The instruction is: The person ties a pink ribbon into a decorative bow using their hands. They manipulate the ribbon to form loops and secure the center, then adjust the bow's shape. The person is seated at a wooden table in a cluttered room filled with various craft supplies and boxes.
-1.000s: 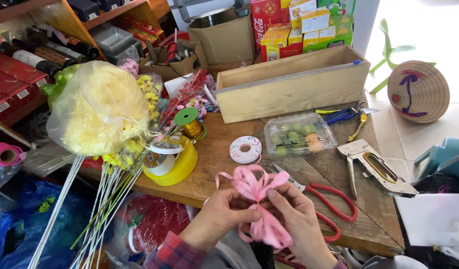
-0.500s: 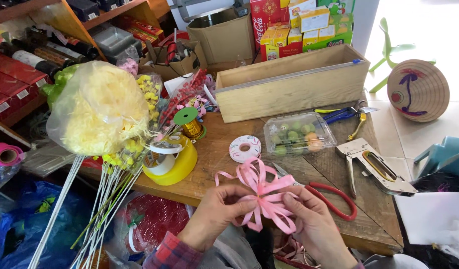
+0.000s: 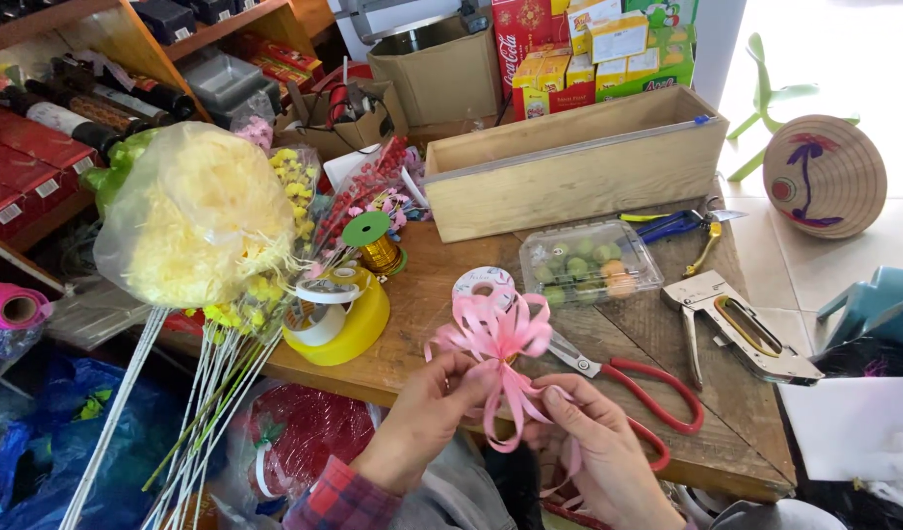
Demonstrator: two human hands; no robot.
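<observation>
A pink ribbon bow with several loops sits between both hands above the near edge of the wooden table. My left hand pinches the bow's left side near its centre. My right hand grips the ribbon tails that hang down below the bow. Red-handled scissors lie on the table just right of the bow. A white ribbon spool rests right behind it.
A bunch of wrapped yellow flowers on long white stems leans at the left. Yellow tape rolls, a clear box of small green and orange pieces, a staple gun and a long wooden box sit on the table.
The bow has been lifted and turned upright, its loops fanned out. The tails now hang below, and my right hand has slid down along them.
</observation>
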